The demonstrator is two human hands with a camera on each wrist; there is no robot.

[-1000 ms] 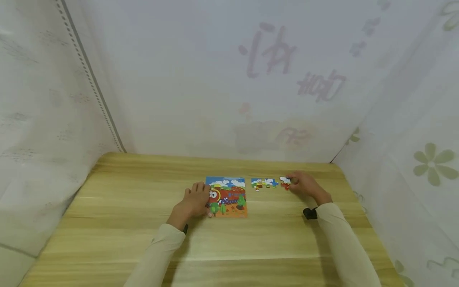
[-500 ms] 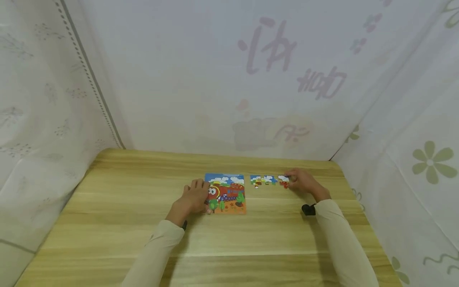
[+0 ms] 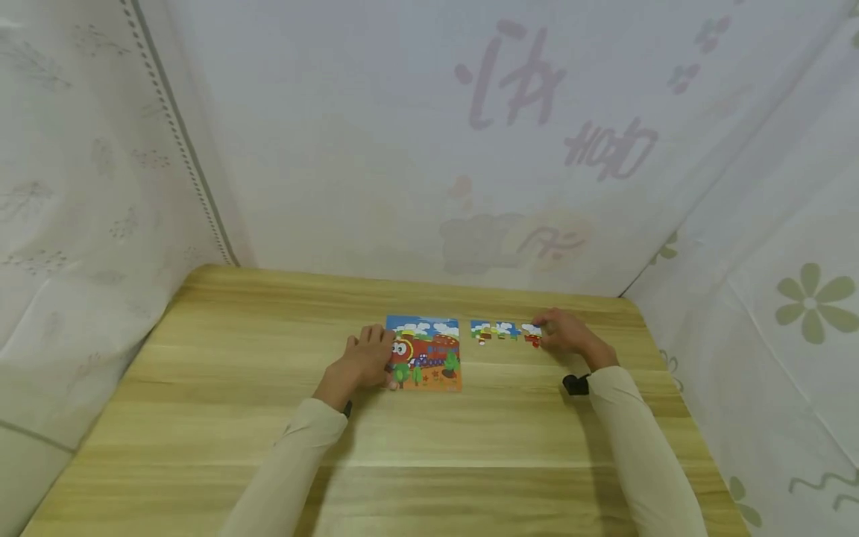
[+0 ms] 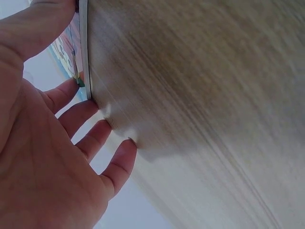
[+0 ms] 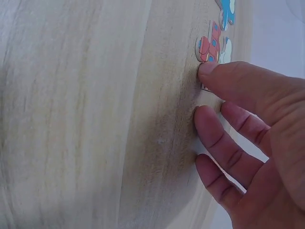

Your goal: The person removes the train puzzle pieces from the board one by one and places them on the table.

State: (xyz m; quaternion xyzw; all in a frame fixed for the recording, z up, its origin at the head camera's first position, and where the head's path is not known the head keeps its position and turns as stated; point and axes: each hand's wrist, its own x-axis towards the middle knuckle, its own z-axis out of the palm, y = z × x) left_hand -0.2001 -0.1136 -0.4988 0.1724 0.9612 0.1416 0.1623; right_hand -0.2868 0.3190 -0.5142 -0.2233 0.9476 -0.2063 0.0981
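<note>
In the head view my left hand (image 3: 362, 358) is at the left edge of a square picture board (image 3: 439, 377) printed with a red cartoon train. The left wrist view has its thumb and index finger at the board's edge, other fingertips on the table. To the right of the board lies a short row of jigsaw pieces (image 3: 505, 328) showing sky and clouds. At the row's right end my right hand (image 3: 569, 332) pinches a jigsaw piece (image 3: 532, 330) with white cloud and red train. In the right wrist view its thumb presses this piece's edge (image 5: 213, 45), the index finger partly hidden.
The wood-grain table (image 3: 429, 462) runs back to a white wall covering (image 3: 335, 186) with faint lettering. Patterned white sheets hang at the left and right sides. A black wrist camera (image 3: 576, 385) sits on the right wrist.
The head view has shifted slightly, moving the table up in the picture. My right hand has slid its jigsaw piece slightly left beside the row. My left hand stays at the board.
</note>
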